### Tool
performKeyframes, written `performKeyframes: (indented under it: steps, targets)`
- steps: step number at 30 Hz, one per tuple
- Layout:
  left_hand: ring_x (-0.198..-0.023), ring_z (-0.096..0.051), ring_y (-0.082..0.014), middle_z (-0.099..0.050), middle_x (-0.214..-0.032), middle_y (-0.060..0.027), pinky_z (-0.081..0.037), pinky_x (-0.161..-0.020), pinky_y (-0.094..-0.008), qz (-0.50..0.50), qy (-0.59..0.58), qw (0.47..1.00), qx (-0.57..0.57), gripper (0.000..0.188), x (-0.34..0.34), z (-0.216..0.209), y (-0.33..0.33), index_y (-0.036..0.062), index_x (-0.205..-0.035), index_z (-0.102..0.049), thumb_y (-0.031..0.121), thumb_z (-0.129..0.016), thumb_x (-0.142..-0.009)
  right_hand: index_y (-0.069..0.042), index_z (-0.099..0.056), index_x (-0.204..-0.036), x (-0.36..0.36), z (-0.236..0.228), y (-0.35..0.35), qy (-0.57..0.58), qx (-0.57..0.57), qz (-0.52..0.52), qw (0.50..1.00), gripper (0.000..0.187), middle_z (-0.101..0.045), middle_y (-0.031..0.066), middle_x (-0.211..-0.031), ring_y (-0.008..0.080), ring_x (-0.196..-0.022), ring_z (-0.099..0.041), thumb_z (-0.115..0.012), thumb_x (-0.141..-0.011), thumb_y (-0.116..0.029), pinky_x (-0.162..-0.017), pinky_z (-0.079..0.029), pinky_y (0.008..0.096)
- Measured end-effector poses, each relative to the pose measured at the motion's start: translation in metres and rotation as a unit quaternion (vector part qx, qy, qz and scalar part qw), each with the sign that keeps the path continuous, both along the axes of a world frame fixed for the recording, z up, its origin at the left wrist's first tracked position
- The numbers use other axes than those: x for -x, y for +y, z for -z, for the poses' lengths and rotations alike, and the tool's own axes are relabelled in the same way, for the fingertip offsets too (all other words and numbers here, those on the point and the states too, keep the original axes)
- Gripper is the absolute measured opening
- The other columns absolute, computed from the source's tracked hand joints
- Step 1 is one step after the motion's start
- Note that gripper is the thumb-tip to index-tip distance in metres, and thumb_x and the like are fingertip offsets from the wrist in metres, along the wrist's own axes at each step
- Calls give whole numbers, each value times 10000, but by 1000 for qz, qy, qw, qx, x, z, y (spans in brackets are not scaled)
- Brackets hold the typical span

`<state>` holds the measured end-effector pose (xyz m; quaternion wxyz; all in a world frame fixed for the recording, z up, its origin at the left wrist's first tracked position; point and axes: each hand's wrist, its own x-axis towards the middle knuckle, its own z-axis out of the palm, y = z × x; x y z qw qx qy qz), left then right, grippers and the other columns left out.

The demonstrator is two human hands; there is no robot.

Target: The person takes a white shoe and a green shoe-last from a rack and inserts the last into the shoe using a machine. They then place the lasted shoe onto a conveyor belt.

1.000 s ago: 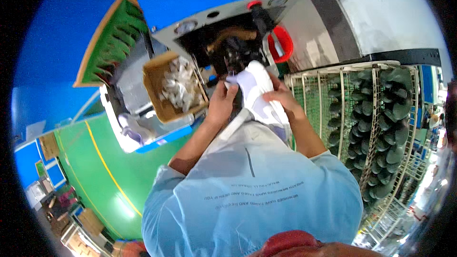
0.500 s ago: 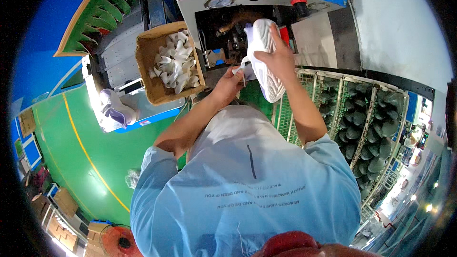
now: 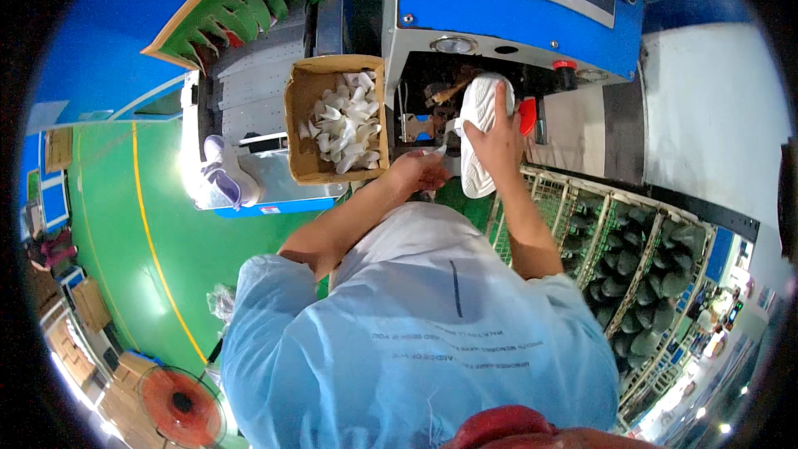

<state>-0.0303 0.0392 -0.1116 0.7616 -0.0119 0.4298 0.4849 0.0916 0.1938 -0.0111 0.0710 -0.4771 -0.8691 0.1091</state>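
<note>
- the right hand [image 3: 497, 140] grips a white shoe [image 3: 477, 176], its patterned sole turned up to view.
- the shoe is in front of the blue machine's [image 3: 445, 0] dark opening.
- the left hand [image 3: 422, 171], fingers closed, pinches a small white piece [image 3: 440, 152] just beside the shoe.
- a cardboard box [image 3: 300, 120] of white pieces [image 3: 342, 126] stands left of the machine, near a second shoe [image 3: 224, 181].
</note>
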Motion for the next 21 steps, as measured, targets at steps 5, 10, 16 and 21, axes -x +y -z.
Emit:
performKeyframes:
  steps: [5, 10, 16, 21]
  targets:
    - [-635, -643, -185, -700, -791, -141, -532, -590, -313, -65, 134, 988, 43, 360, 29, -47, -27, 22, -996, -612, 381, -626, -975, -163, -191, -1607, -16, 25, -18, 130, -50, -22, 990, 1045, -471, 464, -1301, 597, -1128, -551, -807, -785, -356, -846, -530, 566]
    - [-628, -632, -170, -690, -861, -128, -534, -571, -315, -139, 293, 939, 114, 469, 72, -40, -51, -7, -1098, -581, 445, -615, -979, -151, -312, -1576, -18, 28, -27, 175, -143, 10, 974, 979, -554, 380, -1144, 473, -884, -636, -832, -763, -314, -627, -550, 486]
    - [-668, -618, -146, -704, -924, -117, -537, -669, -293, 40, 469, 882, 0, 460, 84, -54, -70, -46, -1180, -628, 373, -572, -998, -113, -322, -1564, -20, 24, -36, 192, -162, 8, 968, 910, -550, 292, -1056, 444, -836, -607, -801, -805, -260, -630, -517, 503]
    - [-796, -714, -216, -733, -956, -156, -541, -718, -343, 8, 581, 812, -63, 348, 31, -76, -62, -5, -1099, -692, 310, -577, -1004, -144, -336, -1563, -43, 17, -40, 204, -115, -30, 972, 922, -552, 246, -1038, 411, -851, -619, -808, -776, -231, -667, -524, 490]
